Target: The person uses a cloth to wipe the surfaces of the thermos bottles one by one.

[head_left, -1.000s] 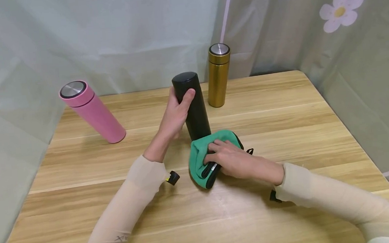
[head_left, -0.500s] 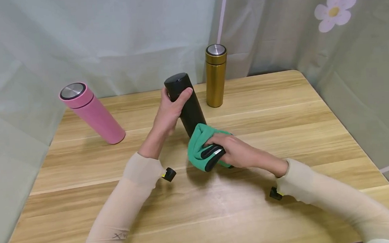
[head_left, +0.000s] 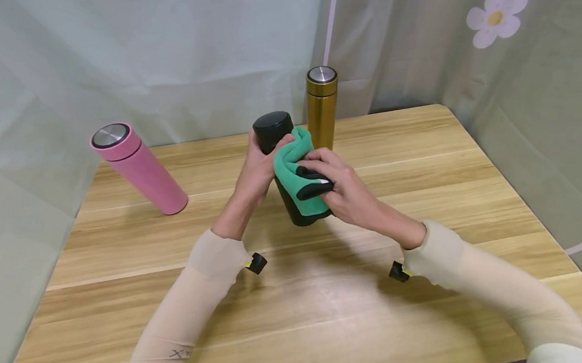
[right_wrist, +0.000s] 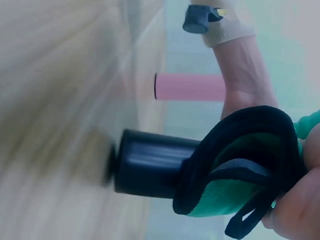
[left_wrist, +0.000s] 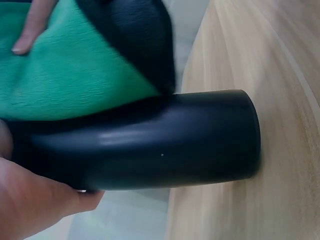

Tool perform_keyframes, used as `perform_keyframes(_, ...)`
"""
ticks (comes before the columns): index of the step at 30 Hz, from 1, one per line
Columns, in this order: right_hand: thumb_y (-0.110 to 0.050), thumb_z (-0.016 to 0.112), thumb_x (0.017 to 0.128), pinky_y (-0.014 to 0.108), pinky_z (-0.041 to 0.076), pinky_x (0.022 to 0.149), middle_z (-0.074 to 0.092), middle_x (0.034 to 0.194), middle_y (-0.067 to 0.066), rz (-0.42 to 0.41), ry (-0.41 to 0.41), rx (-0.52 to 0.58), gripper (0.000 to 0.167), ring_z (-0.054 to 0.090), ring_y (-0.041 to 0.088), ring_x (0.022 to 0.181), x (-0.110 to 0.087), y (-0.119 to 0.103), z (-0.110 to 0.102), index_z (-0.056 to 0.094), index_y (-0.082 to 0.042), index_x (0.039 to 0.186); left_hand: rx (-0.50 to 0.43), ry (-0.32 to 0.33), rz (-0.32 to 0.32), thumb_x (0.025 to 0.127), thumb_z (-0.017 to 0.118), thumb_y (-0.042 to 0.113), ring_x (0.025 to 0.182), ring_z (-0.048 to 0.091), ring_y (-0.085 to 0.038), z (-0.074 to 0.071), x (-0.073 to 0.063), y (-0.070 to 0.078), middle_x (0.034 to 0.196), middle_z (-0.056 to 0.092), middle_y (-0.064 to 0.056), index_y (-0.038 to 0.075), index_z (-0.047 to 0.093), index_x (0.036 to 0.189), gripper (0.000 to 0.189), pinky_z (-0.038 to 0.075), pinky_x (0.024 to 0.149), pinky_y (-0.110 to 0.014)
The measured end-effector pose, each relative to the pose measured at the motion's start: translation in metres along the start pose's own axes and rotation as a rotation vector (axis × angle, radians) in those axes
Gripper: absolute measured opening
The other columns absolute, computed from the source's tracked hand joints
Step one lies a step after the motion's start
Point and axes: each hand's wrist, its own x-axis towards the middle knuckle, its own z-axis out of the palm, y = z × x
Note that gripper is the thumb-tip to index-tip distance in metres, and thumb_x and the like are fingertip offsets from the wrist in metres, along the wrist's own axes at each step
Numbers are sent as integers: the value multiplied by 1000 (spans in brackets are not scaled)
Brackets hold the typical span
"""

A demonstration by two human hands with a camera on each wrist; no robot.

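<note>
A black thermos bottle (head_left: 289, 201) stands tilted near the middle of the table, its lower end close over the wood in both wrist views. My left hand (head_left: 256, 170) grips it just below the lid, thumb at the front. A green cloth (head_left: 292, 173) with black edging is bunched in my right hand (head_left: 345, 188), which holds it against the bottle's front right side. In the left wrist view the cloth (left_wrist: 75, 75) lies along the bottle (left_wrist: 170, 140). The cloth hides much of the bottle's middle.
A pink thermos (head_left: 141, 170) stands at the left of the wooden table (head_left: 302, 329). Just behind the black bottle stands a gold thermos (head_left: 322, 110), partly hidden by the cloth and right hand. A pale curtain (head_left: 183, 53) hangs behind the table.
My right hand has moved the green cloth from the black bottle's lower end up along its side towards the lid. The left hand keeps its grip; the bottle's tilt has shifted slightly.
</note>
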Motion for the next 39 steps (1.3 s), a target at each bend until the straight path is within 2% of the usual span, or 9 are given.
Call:
perform_keyframes(3,17,59,89,43,47,102,57,130,17,-81,29,-75,43,51,30,121,6,-3,-2,68,3,128,-10,-28,-8,105,59,36,117,57,-27,0,-1,1,136,49,-13,13,32,147,55,49,102,-39)
perform_keyframes(7,18,58,85,44,44,100,57,131,19,-175,33,-152,47,49,32,119,11,-7,-3,70,1,128,-17,-96,4,111,43,40,115,55,-24,0,-3,3,129,49,-12,13,32,146,46,46,103,-35)
perform_keyframes(11,17,58,80,46,43,98,57,131,22,-249,4,-242,52,49,36,116,13,-7,-3,71,-1,127,-29,-140,-6,113,38,36,111,54,-22,-1,-6,5,125,50,-11,14,31,145,40,47,98,-32)
perform_keyframes(17,15,68,76,49,43,95,58,131,19,-278,-100,-398,58,50,36,115,8,-5,0,70,-7,130,-21,-176,-58,110,43,33,106,55,-23,-5,-7,9,126,47,-13,13,29,145,42,49,90,-31)
perform_keyframes(21,6,81,76,49,43,89,60,129,14,-252,-182,-518,57,50,33,115,3,-5,8,72,-13,128,50,-195,-72,108,50,35,105,57,-27,-6,-6,11,130,49,-17,15,25,147,51,51,88,-34)
perform_keyframes(25,-5,88,74,50,44,86,62,126,9,-245,-275,-676,57,50,31,116,-3,-7,17,73,-19,127,133,-186,-83,104,60,34,109,61,-33,-7,-3,10,132,51,-18,16,24,148,60,54,89,-39)
perform_keyframes(31,-7,84,77,47,45,79,62,125,5,-253,-373,-816,52,50,29,116,-16,-6,33,73,-22,126,148,-181,-101,100,68,31,120,58,-35,-5,0,8,138,48,-15,17,22,151,70,52,100,-49)
perform_keyframes(35,-4,75,84,47,44,76,62,123,5,-272,-391,-844,41,51,28,110,-24,-3,41,73,-19,122,164,-175,-97,100,68,33,126,54,-32,-3,4,6,140,48,-13,16,21,153,72,44,108,-51)
perform_keyframes(39,-3,71,89,45,43,74,64,122,3,-258,-437,-844,34,51,26,107,-31,0,47,74,-18,119,185,-153,-101,100,67,32,127,53,-31,-2,7,6,140,49,-14,13,20,154,75,39,112,-50)
